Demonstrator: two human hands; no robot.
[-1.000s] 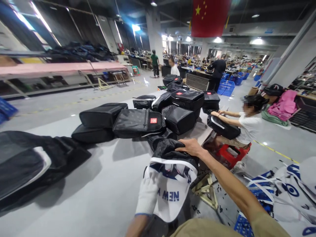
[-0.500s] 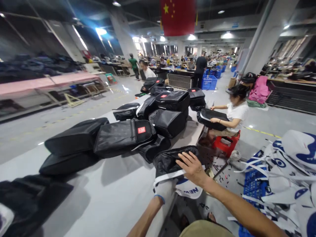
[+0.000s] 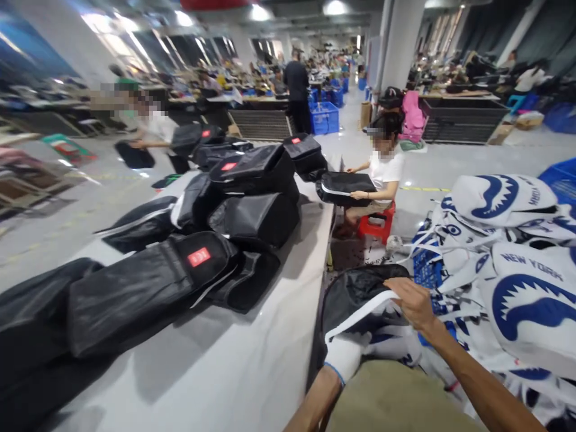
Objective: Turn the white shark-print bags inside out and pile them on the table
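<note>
My left hand [image 3: 346, 355], in a white glove, grips the lower edge of a black bag with white trim [image 3: 355, 300] that hangs off the table's right edge above my lap. The bare fingers of my right hand [image 3: 416, 303] rest on the bag's upper right corner and hold it there. The bag's underside is hidden by my leg.
A long grey table [image 3: 252, 366] carries a heap of black bags [image 3: 252, 210] with red labels. White bags printed with blue shark mouths [image 3: 517, 270] are piled at the right. A seated person in white [image 3: 382, 174] handles a black bag beyond the table. Blue crates and other workers stand farther back.
The bag has come off the tabletop to the right and down toward my lap, both hands moving with it. My view has swung right and lower.
</note>
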